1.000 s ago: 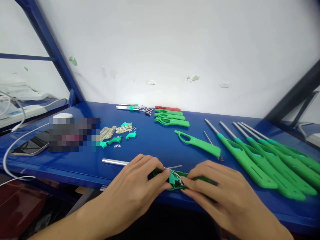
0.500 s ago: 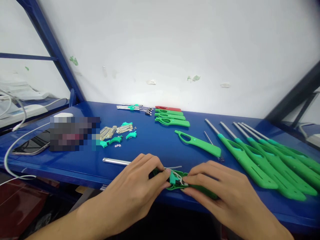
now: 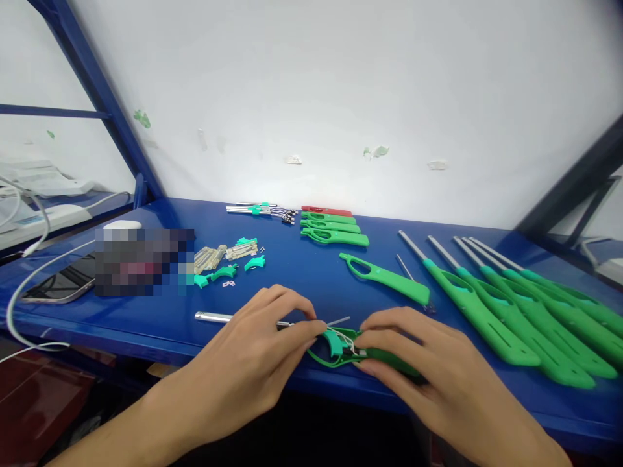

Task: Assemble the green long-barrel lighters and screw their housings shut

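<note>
My right hand (image 3: 428,363) grips an opened green lighter casing (image 3: 389,360) at the front edge of the bench, thumb and fingers closed around its handle end. My left hand (image 3: 257,353) pinches a teal trigger (image 3: 333,343) at the casing's loop, fingertips pressed together on its upper end. White wires (image 3: 346,340) run from there toward a small dark part beside my right fingertips. A metal lighter tube (image 3: 213,317) sticks out to the left from behind my left hand. The left palm hides part of the tube and casing.
Finished-looking green lighters (image 3: 487,311) lie at right. A green casing half (image 3: 389,283) lies beside a thin screwdriver (image 3: 405,267). Several casing halves (image 3: 335,239) and wired metal tubes (image 3: 250,209) are at the back. Loose teal triggers (image 3: 255,263) and a phone (image 3: 63,279) are at left.
My left hand has lifted slightly and shifted a little left, showing more of the trigger and the casing's loop. The metal tube has moved slightly left. My right hand keeps its hold.
</note>
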`<state>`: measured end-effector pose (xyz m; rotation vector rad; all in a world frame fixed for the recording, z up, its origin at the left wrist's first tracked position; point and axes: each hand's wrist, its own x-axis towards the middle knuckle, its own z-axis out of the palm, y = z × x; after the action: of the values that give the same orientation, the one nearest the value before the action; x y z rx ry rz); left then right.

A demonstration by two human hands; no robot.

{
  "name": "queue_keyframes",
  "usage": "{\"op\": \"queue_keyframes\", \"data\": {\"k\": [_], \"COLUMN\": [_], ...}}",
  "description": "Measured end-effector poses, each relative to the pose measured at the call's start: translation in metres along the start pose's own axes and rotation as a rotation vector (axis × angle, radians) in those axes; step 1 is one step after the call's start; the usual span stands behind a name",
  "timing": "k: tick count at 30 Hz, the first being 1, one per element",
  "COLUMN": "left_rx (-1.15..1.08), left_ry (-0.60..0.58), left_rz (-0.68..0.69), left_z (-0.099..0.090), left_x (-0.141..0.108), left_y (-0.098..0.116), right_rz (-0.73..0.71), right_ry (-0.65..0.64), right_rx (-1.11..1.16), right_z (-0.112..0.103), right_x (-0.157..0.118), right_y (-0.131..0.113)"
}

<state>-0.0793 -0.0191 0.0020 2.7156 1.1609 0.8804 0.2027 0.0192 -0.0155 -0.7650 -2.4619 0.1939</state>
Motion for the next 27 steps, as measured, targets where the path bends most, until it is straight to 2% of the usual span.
{"op": "queue_keyframes", "data": {"k": [3, 9, 15, 20, 23, 27], "left_rx": [0.005, 0.062, 0.135, 0.198, 0.237, 0.233], "left_ry": [0.023, -0.033, -0.136, -0.036, 0.047, 0.085], "left_rz": [0.014, 0.051, 0.228, 0.338, 0.370, 0.381], "left_z": [0.000, 0.000, -0.003, -0.002, 0.001, 0.006], "left_x": [-0.001, 0.003, 0.018, 0.026, 0.028, 0.031], "left_y": [-0.004, -0.005, -0.001, -0.003, -0.005, -0.003], "right_rz": [0.029, 0.044, 0.029, 0.062, 0.055, 0.048], "right_ry": [-0.013, -0.006, -0.013, -0.046, -0.064, -0.060], "right_rx": [0.003, -0.025, -0.023, -0.045, -0.046, -0.041], "right_z": [0.001, 0.003, 0.003, 0.001, 0.001, 0.003], "right_x": [0.001, -0.001, -0.002, 0.000, -0.001, -0.001], "right_y": [-0.001, -0.001, 0.000, 0.000, 0.000, 0.002]}}
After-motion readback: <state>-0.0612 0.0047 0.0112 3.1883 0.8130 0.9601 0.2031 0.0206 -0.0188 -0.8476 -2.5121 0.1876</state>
